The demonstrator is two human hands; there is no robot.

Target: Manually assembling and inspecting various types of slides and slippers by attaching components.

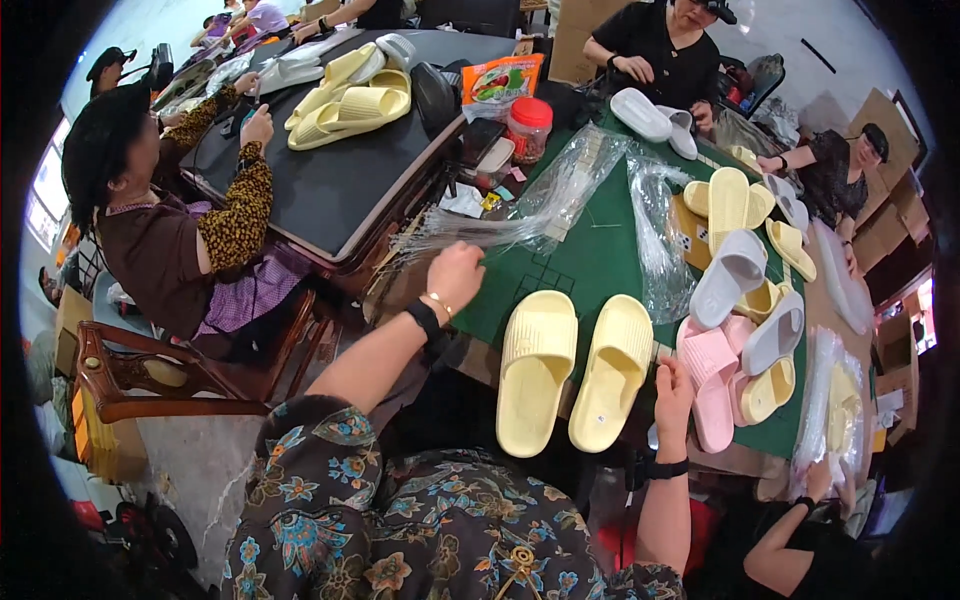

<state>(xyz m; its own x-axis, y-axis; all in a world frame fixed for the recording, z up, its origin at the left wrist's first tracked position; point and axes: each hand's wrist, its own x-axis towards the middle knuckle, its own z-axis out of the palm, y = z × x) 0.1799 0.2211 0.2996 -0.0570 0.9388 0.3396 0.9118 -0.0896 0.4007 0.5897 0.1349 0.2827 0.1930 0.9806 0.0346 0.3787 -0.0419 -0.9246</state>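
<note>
Two pale yellow slippers lie side by side at the near edge of the green table, a left one (pixel 537 375) and a right one (pixel 611 373), toes pointing away from me. My left hand (pixel 457 276) is above the table's left side, fingers curled together, close to a bundle of thin clear plastic strands (pixel 480 231). Anything in its fingertips is too small to make out. Beside the right yellow slipper, my right hand (pixel 674 396) is raised with thumb and fingers drawn together. Whatever it pinches, if anything, does not show.
Pink slippers (pixel 707 380), grey slippers (pixel 729 279) and more yellow ones crowd the right side. Clear plastic bags (pixel 660 240) lie mid-table. A red-lidded jar (pixel 529 128) stands at the far left. Co-workers sit around; a wooden chair (pixel 170 375) is left.
</note>
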